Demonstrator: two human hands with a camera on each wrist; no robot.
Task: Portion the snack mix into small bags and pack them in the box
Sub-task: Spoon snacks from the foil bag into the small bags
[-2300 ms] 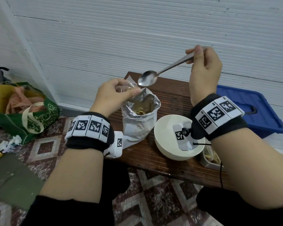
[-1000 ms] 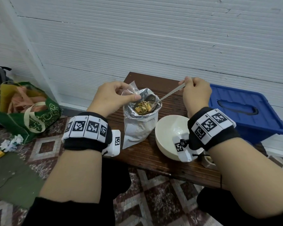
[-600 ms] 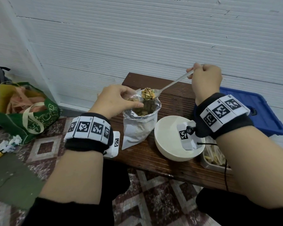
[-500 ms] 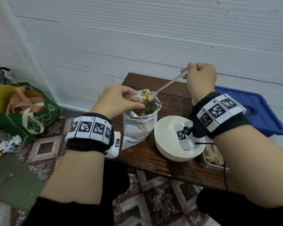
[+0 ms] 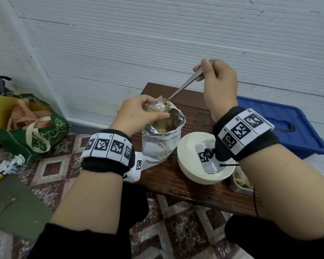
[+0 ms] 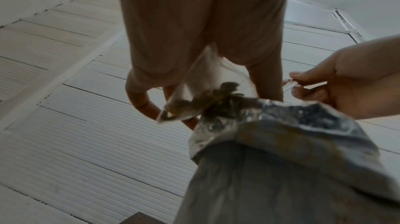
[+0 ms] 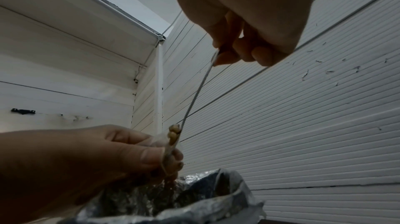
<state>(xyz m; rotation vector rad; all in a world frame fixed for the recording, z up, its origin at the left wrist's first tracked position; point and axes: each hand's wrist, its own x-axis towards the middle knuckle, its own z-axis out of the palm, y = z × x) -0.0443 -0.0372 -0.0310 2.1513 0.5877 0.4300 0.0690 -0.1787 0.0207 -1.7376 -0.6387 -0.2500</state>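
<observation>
On a dark slatted wooden bench (image 5: 187, 180), a tall silver foil bag of snack mix (image 5: 160, 141) stands open beside a white round bowl (image 5: 187, 163). Above its mouth, the left hand (image 5: 137, 114) pinches a small clear plastic bag (image 6: 203, 80) open. The right hand (image 5: 220, 80), fingers curled round a slim metal spoon (image 5: 183, 86), tips mix in; keeping the spoon's tip inside the opening, over the foil bag, should catch strays.

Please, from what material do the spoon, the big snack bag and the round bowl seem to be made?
Slim shiny spoon: likely polished metal, grey and reflective. Big crinkled snack bag: silvery foil lining, pale matte outside, plastic or paper. Round cream bowl: smooth, ceramic or plastic.
</observation>
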